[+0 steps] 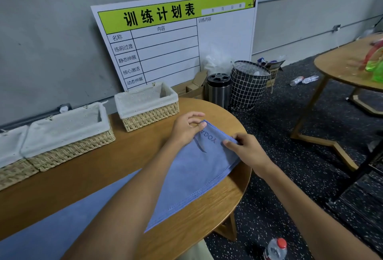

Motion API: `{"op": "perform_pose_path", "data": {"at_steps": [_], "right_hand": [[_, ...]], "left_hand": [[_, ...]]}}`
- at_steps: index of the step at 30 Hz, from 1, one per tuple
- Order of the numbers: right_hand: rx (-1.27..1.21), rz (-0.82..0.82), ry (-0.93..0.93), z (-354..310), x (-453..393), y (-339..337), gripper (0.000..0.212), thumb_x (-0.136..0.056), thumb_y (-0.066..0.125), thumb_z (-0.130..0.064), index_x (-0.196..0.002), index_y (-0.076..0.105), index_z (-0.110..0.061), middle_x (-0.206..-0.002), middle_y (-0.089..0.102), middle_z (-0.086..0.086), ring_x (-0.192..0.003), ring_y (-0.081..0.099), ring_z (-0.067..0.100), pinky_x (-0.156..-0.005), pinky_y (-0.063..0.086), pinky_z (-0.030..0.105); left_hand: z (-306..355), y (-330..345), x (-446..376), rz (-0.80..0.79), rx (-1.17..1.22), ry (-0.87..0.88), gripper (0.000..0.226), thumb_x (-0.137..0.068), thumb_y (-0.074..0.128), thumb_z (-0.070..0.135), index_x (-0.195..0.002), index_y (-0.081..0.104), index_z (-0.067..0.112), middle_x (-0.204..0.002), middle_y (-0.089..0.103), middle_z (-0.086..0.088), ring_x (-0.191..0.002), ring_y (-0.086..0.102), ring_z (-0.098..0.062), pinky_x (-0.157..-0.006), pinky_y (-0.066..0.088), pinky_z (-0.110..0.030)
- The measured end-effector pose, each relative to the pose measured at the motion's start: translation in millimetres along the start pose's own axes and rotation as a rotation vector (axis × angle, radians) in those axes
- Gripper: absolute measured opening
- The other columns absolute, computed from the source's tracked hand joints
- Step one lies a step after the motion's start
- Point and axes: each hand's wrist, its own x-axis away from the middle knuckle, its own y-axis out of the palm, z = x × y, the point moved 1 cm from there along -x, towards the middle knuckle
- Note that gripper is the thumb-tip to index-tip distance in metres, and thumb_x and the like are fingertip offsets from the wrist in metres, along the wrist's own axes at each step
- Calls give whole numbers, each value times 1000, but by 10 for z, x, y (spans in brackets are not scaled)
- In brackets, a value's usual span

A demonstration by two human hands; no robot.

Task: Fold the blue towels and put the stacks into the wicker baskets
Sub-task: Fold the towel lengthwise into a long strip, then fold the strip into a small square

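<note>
You're early in the job: your left hand (187, 129) and right hand (246, 152) each pinch a far corner of one blue towel (194, 175), which lies partly folded on the bench (87, 177) near its rounded end. More blue cloth (62, 218) lies spread toward you, not yet folded. The small basket (149, 112) and the long basket (68, 148) show only white liners, so all stacking and loading looks left to do.

The leftmost wicker basket (12, 164) runs off the left edge, and the bottle (275, 249) off the bottom.
</note>
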Motion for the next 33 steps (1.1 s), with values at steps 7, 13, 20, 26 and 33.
{"op": "perform_pose_path", "data": {"at_steps": [7,13,20,26,33], "right_hand": [[-168,-78,-168,-782,257,403,29,-95,67,-25,-87,67,2,-74,60,7,-62,54,5,-56,38,15],[-223,-255,-270,-1483,549,1235,31,-95,65,-18,-81,59,9,-65,50,0,-60,46,10,-56,35,17],[-281,-451,-318,-2055,1112,2439,28,-94,66,-14,-71,56,0,-62,43,0,-56,40,8,-53,31,14],[-302,-636,-363,-2321,1584,3333,37,-95,66,-17,-81,53,15,-69,40,17,-64,41,18,-57,31,21],[-264,-752,-394,-2314,2016,4096,28,-93,67,-12,-77,59,8,-70,50,7,-65,44,11,-62,36,23]], "left_hand": [[232,-710,384,12,201,-97,26,-96,64,8,-121,66,15,-103,72,-6,-68,69,-12,-56,49,-20],[421,-1698,1061,69,593,-224,46,-106,30,44,-116,65,16,-94,70,-8,-77,66,-22,-70,52,-34],[285,-3015,2145,167,549,-285,89,-91,11,80,-125,65,17,-101,71,-16,-82,67,-27,-78,47,-38],[78,-3834,2989,292,465,-345,89,-89,11,82,-117,70,20,-103,69,-18,-83,65,-27,-77,49,-38],[-319,-4262,3619,362,316,-428,86,-94,12,76,-118,66,13,-93,72,-19,-65,62,-18,-61,46,-30]]}}
